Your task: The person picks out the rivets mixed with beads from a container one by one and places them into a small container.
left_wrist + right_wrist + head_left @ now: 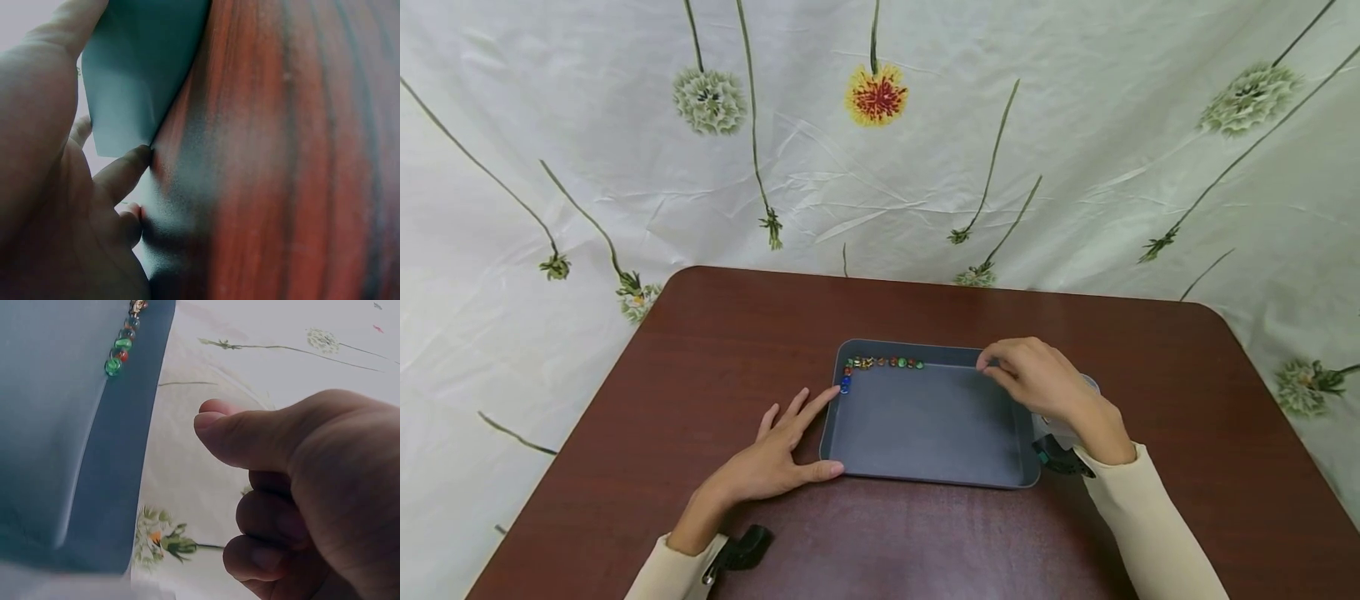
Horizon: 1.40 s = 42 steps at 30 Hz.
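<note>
Head view: A grey baking tray (932, 425) is found on the brown counter (745, 333). Inside it, a row of translucent beads (902, 362) is laid along the far wall, turned at the far left corner and ended by blue beads (846, 384) at the left wall. The left hand (778, 457) is spread wide at the tray's left side, forefinger at the rim beside the blue beads. The right hand (1048, 379) is held over the far right part, well apart from the row. A clear container (1054, 429) is partly hidden beneath it.

Left wrist view: The tray's edge is met by the left fingers; nothing is seen gripped. Light, steady pressure is advised, since a nudge could scatter the beads.

Right wrist view: The right grip is narrow, thumb and forefinger brought together; whether a bead is pinched cannot be told. The row is ended on the right by a green bead (113, 367). Any bead carried is best released low beside it, against the far wall.
</note>
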Each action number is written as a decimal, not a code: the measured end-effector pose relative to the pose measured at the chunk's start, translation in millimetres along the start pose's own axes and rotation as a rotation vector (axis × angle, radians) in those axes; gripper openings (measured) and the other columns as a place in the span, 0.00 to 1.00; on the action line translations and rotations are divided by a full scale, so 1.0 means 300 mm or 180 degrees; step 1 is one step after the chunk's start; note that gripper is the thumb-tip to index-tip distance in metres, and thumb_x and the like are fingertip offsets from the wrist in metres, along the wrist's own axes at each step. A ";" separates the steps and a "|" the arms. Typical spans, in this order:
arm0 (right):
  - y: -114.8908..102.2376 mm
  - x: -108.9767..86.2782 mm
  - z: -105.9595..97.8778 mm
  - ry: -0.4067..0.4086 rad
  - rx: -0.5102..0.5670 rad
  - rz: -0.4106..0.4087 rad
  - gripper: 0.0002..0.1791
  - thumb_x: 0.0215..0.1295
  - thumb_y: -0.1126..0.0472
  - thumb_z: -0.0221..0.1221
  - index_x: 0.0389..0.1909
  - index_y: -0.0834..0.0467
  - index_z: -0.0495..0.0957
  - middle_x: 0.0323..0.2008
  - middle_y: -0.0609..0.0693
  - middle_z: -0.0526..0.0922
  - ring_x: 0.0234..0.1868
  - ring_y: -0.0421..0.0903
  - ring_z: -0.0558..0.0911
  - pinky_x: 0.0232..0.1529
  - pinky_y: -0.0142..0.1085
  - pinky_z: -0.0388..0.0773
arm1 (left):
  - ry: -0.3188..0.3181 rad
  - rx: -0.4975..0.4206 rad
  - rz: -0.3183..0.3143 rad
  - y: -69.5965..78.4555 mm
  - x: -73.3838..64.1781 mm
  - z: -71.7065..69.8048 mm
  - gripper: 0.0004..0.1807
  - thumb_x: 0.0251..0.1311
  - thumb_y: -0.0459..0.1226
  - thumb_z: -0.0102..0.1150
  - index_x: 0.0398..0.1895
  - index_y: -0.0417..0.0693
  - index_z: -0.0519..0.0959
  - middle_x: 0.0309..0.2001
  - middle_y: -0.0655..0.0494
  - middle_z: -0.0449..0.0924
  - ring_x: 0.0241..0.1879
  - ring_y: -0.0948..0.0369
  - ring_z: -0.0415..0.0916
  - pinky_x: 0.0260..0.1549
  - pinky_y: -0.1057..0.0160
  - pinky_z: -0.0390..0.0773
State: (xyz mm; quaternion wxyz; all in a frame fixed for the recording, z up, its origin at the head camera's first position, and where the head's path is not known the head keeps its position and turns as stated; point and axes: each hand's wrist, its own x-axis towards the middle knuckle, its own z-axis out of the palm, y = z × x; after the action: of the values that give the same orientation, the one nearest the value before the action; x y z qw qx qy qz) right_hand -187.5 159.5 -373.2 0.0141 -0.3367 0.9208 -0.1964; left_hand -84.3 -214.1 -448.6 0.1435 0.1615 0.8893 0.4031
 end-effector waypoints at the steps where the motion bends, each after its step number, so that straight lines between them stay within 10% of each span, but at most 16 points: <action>1: 0.003 -0.007 -0.004 0.0013 -0.0008 0.0007 0.05 0.68 0.63 0.64 0.42 0.56 0.86 0.38 0.45 0.87 0.23 0.35 0.69 0.22 0.29 0.66 | 0.0003 0.0000 0.0000 0.000 0.000 -0.001 0.52 0.61 0.57 0.66 0.81 0.71 0.45 0.81 0.50 0.46 0.80 0.41 0.30 0.69 0.32 0.24; 11: 0.039 -0.080 -0.038 0.0066 -0.0075 0.0137 0.06 0.68 0.66 0.63 0.42 0.58 0.86 0.27 0.42 0.80 0.19 0.35 0.64 0.21 0.29 0.63 | 0.0003 0.0024 0.0012 -0.002 0.005 0.002 0.52 0.61 0.58 0.66 0.81 0.71 0.45 0.81 0.49 0.46 0.80 0.42 0.31 0.69 0.32 0.24; 20: 0.071 -0.134 -0.038 0.0200 -0.0051 0.0238 0.06 0.65 0.69 0.64 0.39 0.57 0.86 0.36 0.46 0.88 0.32 0.38 0.82 0.30 0.33 0.77 | 0.0009 0.0023 0.0015 0.000 0.003 0.003 0.51 0.61 0.57 0.66 0.81 0.72 0.45 0.81 0.50 0.46 0.80 0.42 0.31 0.69 0.32 0.24; 42: 0.120 -0.192 -0.064 0.0304 -0.0030 0.0305 0.05 0.65 0.67 0.65 0.38 0.55 0.87 0.33 0.47 0.86 0.25 0.35 0.71 0.28 0.30 0.70 | 0.0021 0.0059 0.0000 0.002 0.001 0.004 0.51 0.61 0.58 0.65 0.81 0.73 0.44 0.81 0.50 0.47 0.80 0.42 0.31 0.70 0.32 0.25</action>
State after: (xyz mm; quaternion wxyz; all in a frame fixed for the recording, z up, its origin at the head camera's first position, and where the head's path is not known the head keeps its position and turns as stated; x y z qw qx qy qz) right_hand -168.1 227.3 -374.9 -0.0220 -0.2825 0.9364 -0.2070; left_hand -84.0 -212.9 -449.0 0.1391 0.1615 0.8935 0.3953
